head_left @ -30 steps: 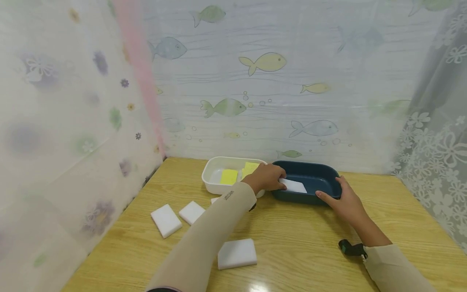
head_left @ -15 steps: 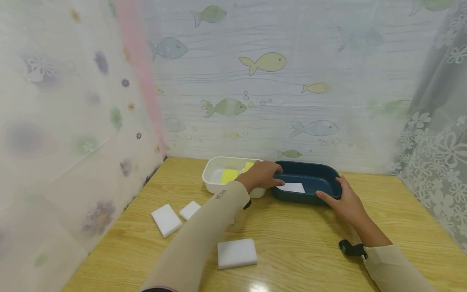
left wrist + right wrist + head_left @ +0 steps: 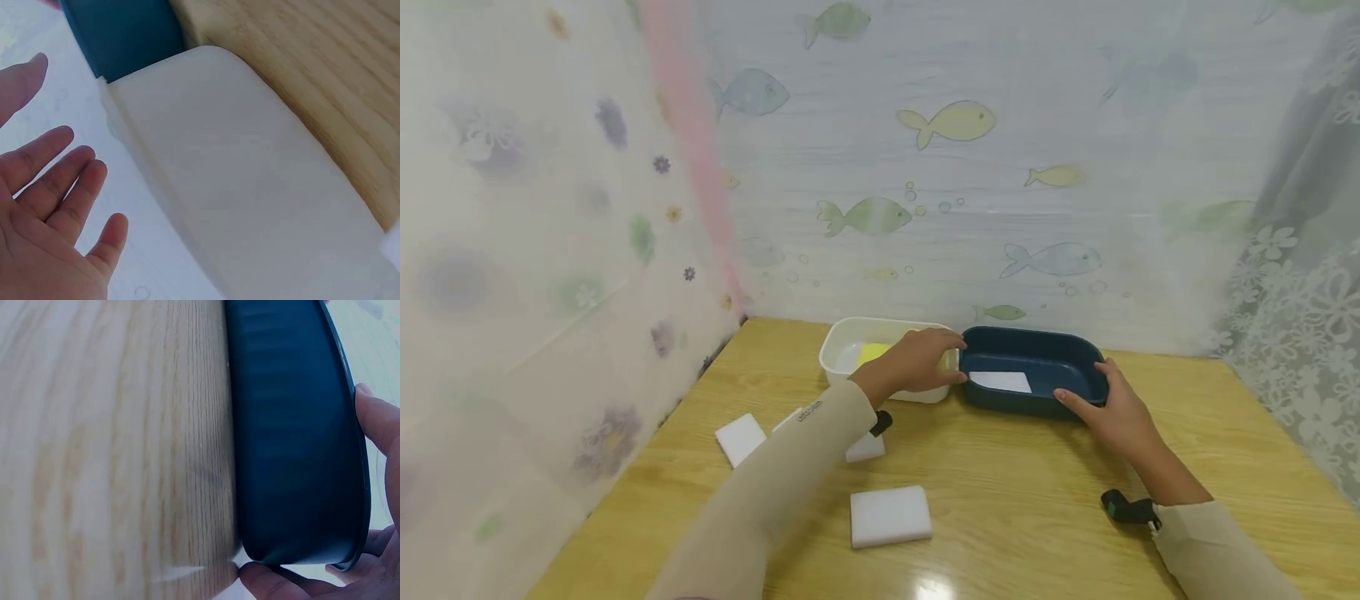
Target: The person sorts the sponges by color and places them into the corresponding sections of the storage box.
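Note:
My left hand (image 3: pixel 917 362) hovers over the right end of a white tub (image 3: pixel 831 362), fingers spread and holding nothing. In the left wrist view that hand (image 3: pixel 56 212) is beside the tub's wall (image 3: pixel 231 144). Yellow pieces (image 3: pixel 872 352) lie inside the white tub, partly hidden by the hand. Alongside stands a dark blue tub (image 3: pixel 1030 406) with a flat white sponge-like block (image 3: pixel 1000 381) on its floor. My right hand (image 3: pixel 1120 417) grips the blue tub's right end. The right wrist view shows the thumb (image 3: pixel 375 412) at its rim and other fingers around its end.
On the wooden table (image 3: pixel 1000 500) lie several more white blocks: one in front (image 3: pixel 891 517), one at left (image 3: pixel 739 437), others partly behind the left sleeve (image 3: pixel 790 467). A fish-patterned curtain (image 3: pixel 940 192) hangs right behind the tubs.
My left hand has let go of the white block, which now lies flat in the blue tub. It has drawn back left over the white tub. The right hand keeps its grip.

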`<state>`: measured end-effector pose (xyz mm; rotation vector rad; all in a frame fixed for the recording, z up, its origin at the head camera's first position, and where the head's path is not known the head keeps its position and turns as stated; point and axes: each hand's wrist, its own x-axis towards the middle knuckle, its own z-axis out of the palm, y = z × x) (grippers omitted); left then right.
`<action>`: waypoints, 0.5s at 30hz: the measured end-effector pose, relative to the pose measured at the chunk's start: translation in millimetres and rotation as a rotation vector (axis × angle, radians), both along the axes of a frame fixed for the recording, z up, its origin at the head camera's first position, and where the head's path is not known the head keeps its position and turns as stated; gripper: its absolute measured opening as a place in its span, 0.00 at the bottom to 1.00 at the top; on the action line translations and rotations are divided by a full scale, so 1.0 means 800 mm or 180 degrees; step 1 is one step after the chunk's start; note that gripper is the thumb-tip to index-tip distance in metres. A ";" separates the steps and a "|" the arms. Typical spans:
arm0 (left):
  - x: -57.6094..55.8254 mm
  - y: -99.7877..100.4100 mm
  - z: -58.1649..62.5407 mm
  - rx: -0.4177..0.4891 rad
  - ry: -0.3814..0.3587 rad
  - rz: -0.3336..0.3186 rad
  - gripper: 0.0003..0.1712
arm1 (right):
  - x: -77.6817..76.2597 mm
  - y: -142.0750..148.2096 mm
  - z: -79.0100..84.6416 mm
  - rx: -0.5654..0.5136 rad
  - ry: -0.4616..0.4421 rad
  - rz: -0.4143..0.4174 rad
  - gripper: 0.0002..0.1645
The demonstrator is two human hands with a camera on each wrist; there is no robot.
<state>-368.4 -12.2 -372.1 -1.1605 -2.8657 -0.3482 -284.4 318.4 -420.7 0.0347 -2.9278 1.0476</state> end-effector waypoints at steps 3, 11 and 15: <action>0.008 -0.014 0.003 -0.0009 0.0106 -0.0049 0.34 | 0.000 -0.001 0.003 0.0003 0.0011 -0.0001 0.64; 0.031 -0.060 0.009 0.0118 0.0084 -0.0099 0.35 | 0.000 -0.001 0.004 -0.0022 -0.0001 0.0009 0.65; 0.046 -0.085 0.015 0.0320 0.0052 -0.0093 0.35 | 0.000 0.000 0.003 -0.0022 -0.0009 0.0017 0.65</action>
